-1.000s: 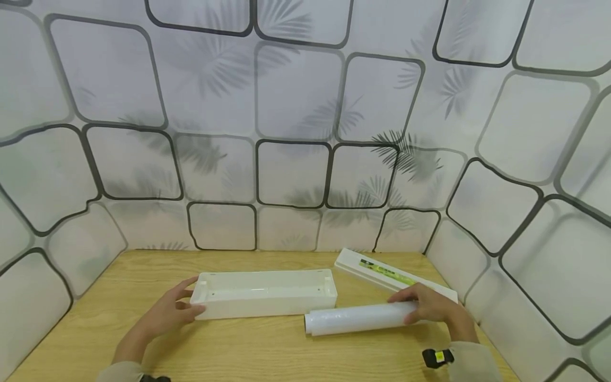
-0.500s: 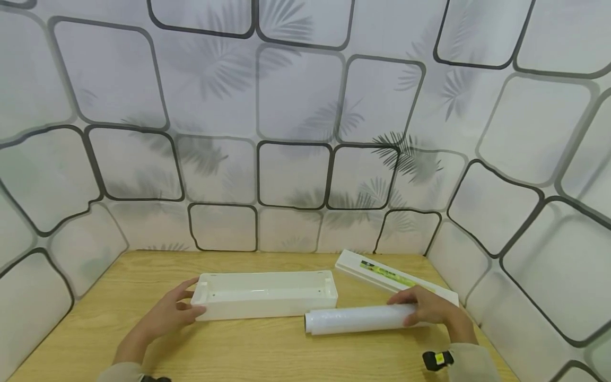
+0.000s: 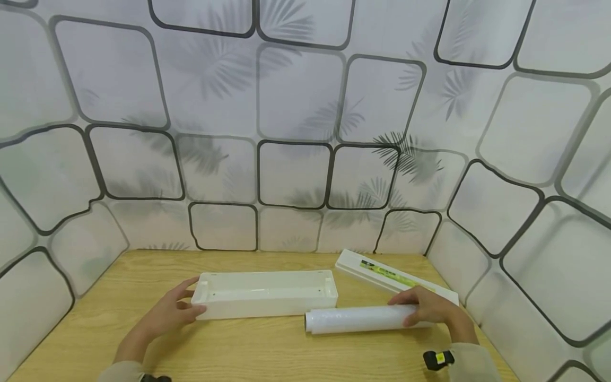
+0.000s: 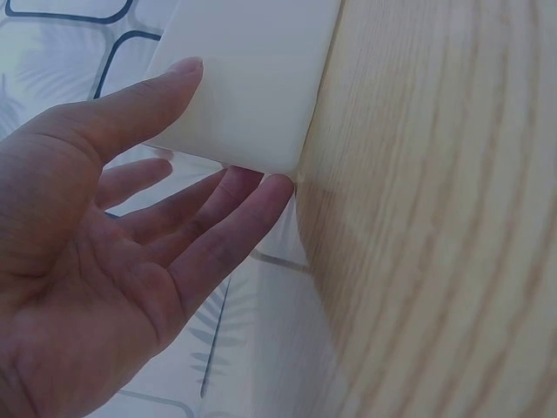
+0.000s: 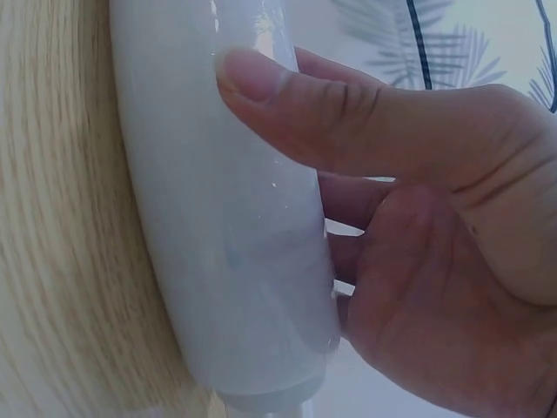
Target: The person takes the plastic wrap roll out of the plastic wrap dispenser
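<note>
A long white plastic box, open at the top, lies on the table. My left hand holds its left end, thumb against the front wall and fingers at the end and back corner. In the left wrist view, the thumb of my left hand lies on the box wall. To the right, a roll of cling film rests on the wood, its left end just in front of the box. My right hand grips the roll near its right end; the right wrist view shows the thumb over the film, fingers behind.
A white lid with a green and yellow label lies slanted behind the roll, partly hidden by my right hand. The wooden table meets patterned wall coverings at the back and both sides.
</note>
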`<state>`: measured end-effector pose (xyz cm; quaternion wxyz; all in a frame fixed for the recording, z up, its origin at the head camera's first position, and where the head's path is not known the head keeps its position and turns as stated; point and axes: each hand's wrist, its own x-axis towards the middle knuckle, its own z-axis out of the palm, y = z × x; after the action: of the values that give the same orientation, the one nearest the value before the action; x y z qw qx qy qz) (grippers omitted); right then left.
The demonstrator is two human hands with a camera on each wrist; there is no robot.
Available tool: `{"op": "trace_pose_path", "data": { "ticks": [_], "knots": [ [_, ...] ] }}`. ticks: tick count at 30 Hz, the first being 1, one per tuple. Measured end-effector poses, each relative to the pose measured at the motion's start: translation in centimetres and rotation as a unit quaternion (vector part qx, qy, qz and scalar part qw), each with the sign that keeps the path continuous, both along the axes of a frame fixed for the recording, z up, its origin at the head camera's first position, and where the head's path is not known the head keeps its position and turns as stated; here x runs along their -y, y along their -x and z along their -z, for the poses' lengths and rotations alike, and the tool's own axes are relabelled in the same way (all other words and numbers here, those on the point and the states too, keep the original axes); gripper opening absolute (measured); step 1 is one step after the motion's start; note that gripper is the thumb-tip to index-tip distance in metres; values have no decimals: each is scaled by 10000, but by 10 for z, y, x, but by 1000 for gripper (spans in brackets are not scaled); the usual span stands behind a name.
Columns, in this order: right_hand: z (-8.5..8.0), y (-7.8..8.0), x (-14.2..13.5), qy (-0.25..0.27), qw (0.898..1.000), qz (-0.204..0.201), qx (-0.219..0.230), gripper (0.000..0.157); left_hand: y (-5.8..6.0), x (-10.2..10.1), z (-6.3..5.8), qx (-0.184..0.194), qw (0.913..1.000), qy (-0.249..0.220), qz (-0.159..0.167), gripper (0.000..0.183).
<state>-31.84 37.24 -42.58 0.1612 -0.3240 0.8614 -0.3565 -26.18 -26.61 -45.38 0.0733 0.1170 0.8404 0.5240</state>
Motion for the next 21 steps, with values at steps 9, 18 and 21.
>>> {"op": "trace_pose_path", "data": {
  "ticks": [9,18,21],
  "knots": [
    [-7,-2,-1,-193,9998,48,-91,46,1,0,-1,8,10000,29,-3,92],
    [-9,-2,5,-112,9999,-39,-57,41,2,2,1,49,10000,56,-45,92],
    [-8,-1,4,-85,9999,23,-49,40,2,2,1,93,9999,96,-66,92]
  ]
}}
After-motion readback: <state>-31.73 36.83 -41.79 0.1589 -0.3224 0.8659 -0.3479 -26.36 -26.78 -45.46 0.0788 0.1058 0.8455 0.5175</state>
